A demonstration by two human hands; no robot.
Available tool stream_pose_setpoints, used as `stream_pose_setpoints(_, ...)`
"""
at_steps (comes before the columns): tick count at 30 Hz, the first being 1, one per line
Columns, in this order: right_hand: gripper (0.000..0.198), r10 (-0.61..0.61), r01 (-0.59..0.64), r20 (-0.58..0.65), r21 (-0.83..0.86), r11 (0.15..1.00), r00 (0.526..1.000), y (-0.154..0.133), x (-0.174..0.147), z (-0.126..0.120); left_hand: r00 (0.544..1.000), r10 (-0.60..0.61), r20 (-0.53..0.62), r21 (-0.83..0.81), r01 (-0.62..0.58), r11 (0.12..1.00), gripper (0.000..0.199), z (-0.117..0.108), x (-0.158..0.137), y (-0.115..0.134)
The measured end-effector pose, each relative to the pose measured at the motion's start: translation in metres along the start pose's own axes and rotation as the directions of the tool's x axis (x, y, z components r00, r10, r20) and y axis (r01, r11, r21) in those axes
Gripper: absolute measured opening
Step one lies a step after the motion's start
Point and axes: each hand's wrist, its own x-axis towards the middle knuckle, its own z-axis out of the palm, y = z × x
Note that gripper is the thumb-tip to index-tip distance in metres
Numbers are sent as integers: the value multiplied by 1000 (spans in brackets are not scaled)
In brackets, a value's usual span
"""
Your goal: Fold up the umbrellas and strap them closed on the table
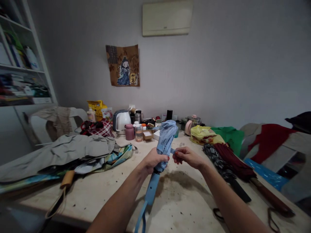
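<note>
A folded light-blue umbrella (167, 134) stands tilted above the middle of the table, its canopy end up and away from me. My left hand (156, 158) is wrapped round the lower canopy, just above the blue handle (152, 187). From the handle's end hangs a blue wrist loop (141, 217). On the right side, my right hand (183, 155) pinches the end of the umbrella's closure strap (172, 151), which sticks out from the canopy. The strap's tip is hidden by my fingers.
Left on the table (116, 194) lies a grey umbrella (80, 149) with a wooden handle (67, 179). A black patterned umbrella (218, 160) and a dark red umbrella (234, 161) lie right. An electric kettle (122, 121), jars and bags line the back.
</note>
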Motion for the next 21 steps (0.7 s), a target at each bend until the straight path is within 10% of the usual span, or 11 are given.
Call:
stream_pose_setpoints(7, 57, -199, 276, -278, 270, 923, 940, -13, 3, 17, 982, 147, -119, 381, -92, 920, 15, 14, -2, -6)
stream_pose_setpoints(13, 41, 151, 307, -530, 675, 671, 835, -33, -2, 39, 944, 316, -91, 581, -208, 787, 28, 26, -2, -24)
stream_pose_setpoints(16, 46, 122, 370, -540, 707, 602, 833, -36, -7, 44, 979, 104, 173, 402, -166, 900, 27, 25, -3, -25)
stream_pose_setpoints(21, 56, 14, 392, -517, 667, 634, 856, -46, -13, 47, 862, -87, 499, -52, 130, 990, 35, 23, -6, -24)
